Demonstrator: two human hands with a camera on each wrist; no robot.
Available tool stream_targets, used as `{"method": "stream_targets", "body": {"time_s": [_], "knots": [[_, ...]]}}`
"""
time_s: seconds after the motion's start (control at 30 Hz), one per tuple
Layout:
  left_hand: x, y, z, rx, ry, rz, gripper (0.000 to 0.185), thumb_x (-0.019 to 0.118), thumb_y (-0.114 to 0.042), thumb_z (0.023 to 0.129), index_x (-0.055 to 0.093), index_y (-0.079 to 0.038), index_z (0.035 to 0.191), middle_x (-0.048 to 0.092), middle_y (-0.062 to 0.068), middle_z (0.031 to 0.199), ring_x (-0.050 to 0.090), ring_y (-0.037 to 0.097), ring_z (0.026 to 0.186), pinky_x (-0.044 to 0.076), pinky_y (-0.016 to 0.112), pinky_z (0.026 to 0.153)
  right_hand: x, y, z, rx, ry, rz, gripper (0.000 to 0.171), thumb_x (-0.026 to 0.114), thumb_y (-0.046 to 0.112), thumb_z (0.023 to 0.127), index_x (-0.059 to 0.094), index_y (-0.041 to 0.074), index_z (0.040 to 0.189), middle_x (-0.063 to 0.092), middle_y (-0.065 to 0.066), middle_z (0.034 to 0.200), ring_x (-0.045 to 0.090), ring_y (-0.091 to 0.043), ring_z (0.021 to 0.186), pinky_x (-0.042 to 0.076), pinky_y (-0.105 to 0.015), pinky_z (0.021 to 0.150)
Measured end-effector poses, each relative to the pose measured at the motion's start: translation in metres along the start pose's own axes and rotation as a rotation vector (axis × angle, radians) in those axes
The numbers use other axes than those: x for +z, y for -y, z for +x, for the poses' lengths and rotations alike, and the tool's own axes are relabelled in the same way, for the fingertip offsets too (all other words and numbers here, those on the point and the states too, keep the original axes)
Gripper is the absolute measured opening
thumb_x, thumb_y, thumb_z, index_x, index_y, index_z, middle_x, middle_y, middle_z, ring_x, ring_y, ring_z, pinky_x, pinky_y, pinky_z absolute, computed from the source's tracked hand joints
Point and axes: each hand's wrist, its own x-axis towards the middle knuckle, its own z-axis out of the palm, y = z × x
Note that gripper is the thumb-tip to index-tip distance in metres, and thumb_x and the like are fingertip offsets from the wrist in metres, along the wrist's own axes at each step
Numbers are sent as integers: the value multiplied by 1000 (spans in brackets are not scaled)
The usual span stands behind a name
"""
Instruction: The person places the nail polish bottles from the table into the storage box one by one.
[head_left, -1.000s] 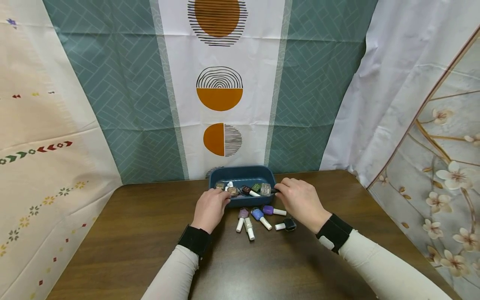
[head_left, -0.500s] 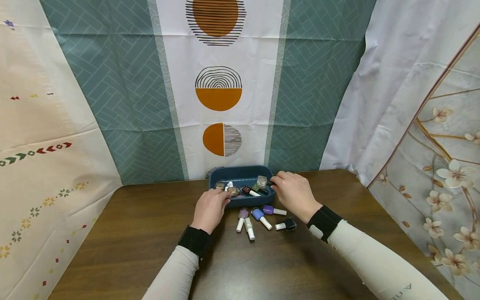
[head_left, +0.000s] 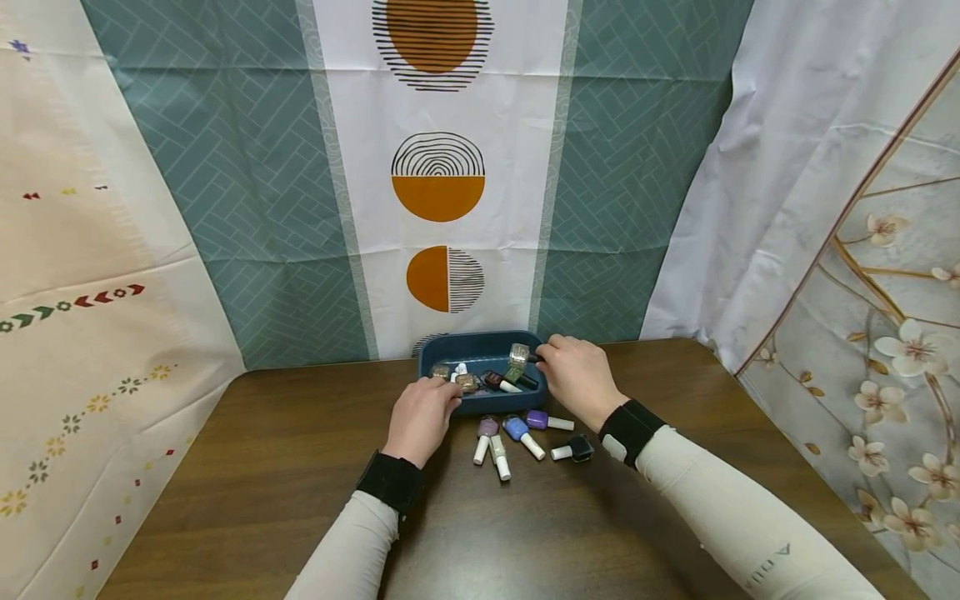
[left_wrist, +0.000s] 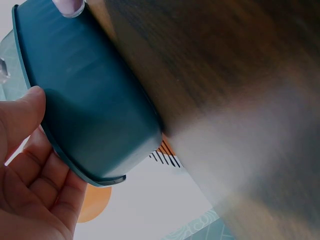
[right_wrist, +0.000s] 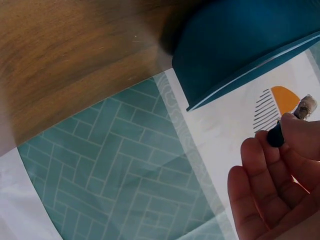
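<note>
In the head view, a dark blue plastic bin [head_left: 501,404] stands at the table's back edge with several nail polish bottles in it. My left hand [head_left: 424,418] grips the bin's near left rim; in the left wrist view, the thumb [left_wrist: 31,102] lies on that rim. My right hand [head_left: 576,377] pinches a glittery nail polish bottle [head_left: 519,354] by its black cap [right_wrist: 275,136], over the bin's right end. Below it inside the bin lies a green bottle [head_left: 515,374]. Left of that are a dark red bottle [head_left: 492,379] and a gold glitter one [head_left: 467,383].
On the table in front of the bin lie a mauve bottle [head_left: 487,426], a blue bottle [head_left: 515,427], a purple bottle [head_left: 536,419], a black bottle [head_left: 581,448] and a white-capped pale one [head_left: 500,458]. A patterned curtain [head_left: 480,208] hangs right behind the bin.
My right hand has moved left and back with the glittery nail polish bottle, from the bin's near right corner to farther in over it. The left hand stays on the rim.
</note>
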Motion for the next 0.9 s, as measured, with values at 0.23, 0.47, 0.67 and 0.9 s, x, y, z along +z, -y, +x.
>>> {"method": "stream_targets", "body": {"time_s": [0.23,0.47,0.67,0.9], "knots": [[0,0,0,-4,5,4,9,85,-14,99,86,-12,108,78,4,98,67,26,90,59,44,92,7,1,8,30,27,-23,12,86,17,99,84,7,104,68,-5,86,70,-25,77,61,-42,67],[-1,-1,0,-4,5,6,9,85,-14,99,86,-13,108,78,4,98,67,25,89,59,44,92,17,2,15,36,45,-66,9,88,16,97,82,8,95,66,-6,83,70,-26,75,60,-42,66],[-2,-1,0,-6,5,10,9,85,-15,99,86,-12,107,78,4,97,67,25,89,59,43,91,26,5,21,37,62,-101,13,90,15,94,81,8,89,64,-7,79,68,-27,71,58,-41,61],[-1,1,1,2,2,13,9,85,-15,99,86,-13,108,78,3,98,67,25,89,59,44,92,36,7,26,44,117,-138,10,90,15,93,82,8,92,68,-9,84,69,-28,75,60,-42,65]]}}
